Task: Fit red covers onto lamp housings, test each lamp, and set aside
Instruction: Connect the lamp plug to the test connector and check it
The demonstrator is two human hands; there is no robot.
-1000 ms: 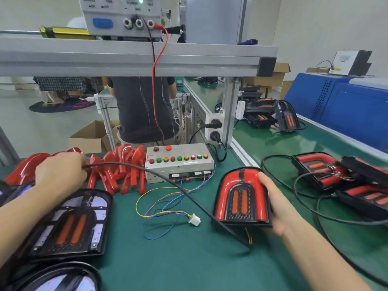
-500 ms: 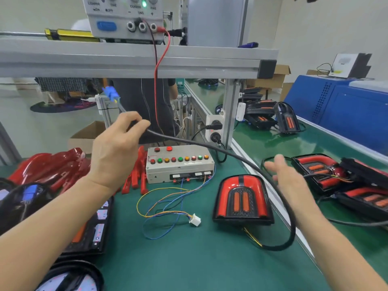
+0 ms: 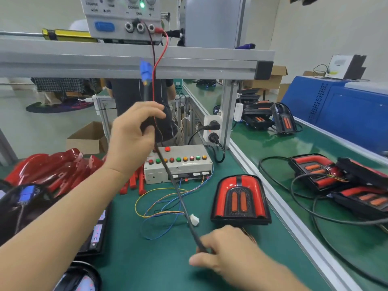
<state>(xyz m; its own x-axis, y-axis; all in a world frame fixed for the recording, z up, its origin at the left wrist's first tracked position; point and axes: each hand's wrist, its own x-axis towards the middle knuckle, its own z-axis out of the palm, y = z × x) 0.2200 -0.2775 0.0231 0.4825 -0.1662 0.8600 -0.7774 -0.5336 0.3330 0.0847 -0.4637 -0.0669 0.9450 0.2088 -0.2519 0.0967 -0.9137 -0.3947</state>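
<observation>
We see green bench mat [image 3: 241, 267]; on it, assembled lamp with red arched cover in black housing [image 3: 240, 200], between grey button-studded test box [image 3: 178, 164] and our right hand [image 3: 226, 250]. Left hand [image 3: 134, 137] raised, fingers curled round thick black cable [image 3: 178, 192]; right hand grips cable's lower stretch. Blue plug [image 3: 145, 70] tops cable.

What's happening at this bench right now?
A person is handling a lamp's black cable. The left hand grips it up high, with the blue connector sticking up above the fist, and the right hand pinches it low, near the green table. The lamp, red cover fitted, lies beside the button test box, not visibly lit.
</observation>
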